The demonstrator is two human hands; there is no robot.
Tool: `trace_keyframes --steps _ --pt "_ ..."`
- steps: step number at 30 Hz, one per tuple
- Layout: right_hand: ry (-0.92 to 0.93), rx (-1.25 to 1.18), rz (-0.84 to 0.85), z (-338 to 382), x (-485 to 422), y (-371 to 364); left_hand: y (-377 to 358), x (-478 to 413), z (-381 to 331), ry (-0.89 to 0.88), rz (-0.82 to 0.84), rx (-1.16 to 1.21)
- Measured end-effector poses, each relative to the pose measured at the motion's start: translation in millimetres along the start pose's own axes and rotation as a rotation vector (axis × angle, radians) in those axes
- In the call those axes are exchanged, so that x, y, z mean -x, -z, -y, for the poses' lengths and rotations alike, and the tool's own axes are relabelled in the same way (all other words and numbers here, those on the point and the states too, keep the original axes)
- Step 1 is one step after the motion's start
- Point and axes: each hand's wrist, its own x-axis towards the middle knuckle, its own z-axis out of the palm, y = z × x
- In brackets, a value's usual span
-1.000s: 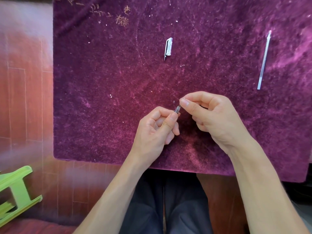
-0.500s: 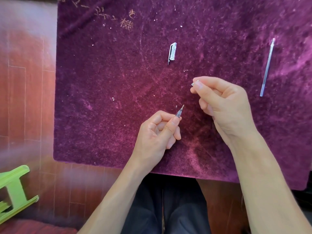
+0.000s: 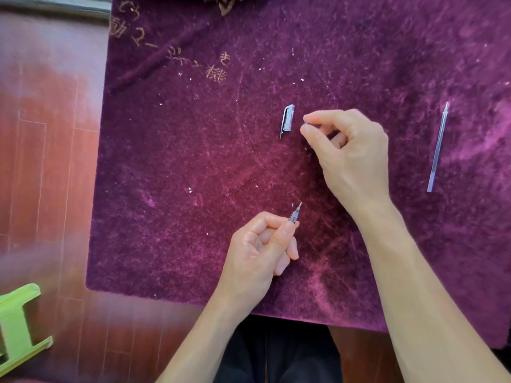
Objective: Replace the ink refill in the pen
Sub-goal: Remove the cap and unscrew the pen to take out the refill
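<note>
My left hand point(image 3: 260, 247) is closed around the pen point(image 3: 294, 214), whose pointed tip sticks up past the thumb; the barrel is hidden in the fist. My right hand point(image 3: 348, 150) pinches a tiny tip cap point(image 3: 306, 123) between thumb and forefinger, just right of the clear pen cap point(image 3: 287, 120) lying on the purple cloth point(image 3: 193, 161). A thin ink refill point(image 3: 438, 147) lies on the cloth at the far right, apart from both hands.
The purple velvet cloth covers the work surface, with gold embroidery point(image 3: 215, 73) near its far edge. A red-brown wooden floor point(image 3: 49, 134) lies to the left. A green plastic stool point(image 3: 16, 327) stands at the lower left. My dark-trousered legs point(image 3: 276, 355) are below.
My right hand pulled the tiny cap off the pen tip and carried it up and away, to beside the pen cap. My left hand kept holding the pen.
</note>
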Motion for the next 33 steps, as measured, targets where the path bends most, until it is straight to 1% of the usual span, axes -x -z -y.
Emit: trace_keyframes --steps 4,16,30,33 --pt "0.024 0.052 -0.001 0.7 -3.7 -4.1 -0.2 0.4 -0.8 0.011 -0.003 0.017" --pt "0.011 0.129 0.003 -0.5 -6.2 -5.9 -0.8 -0.6 -0.5 0.003 -0.014 0.034" --pt "0.006 0.131 -0.015 -2.4 -2.5 -8.3 -0.5 0.1 2.0 -0.012 -0.008 0.027" --pt "0.000 0.145 0.006 -2.0 -1.4 -4.4 -0.2 0.5 2.1 -0.016 -0.011 0.021"
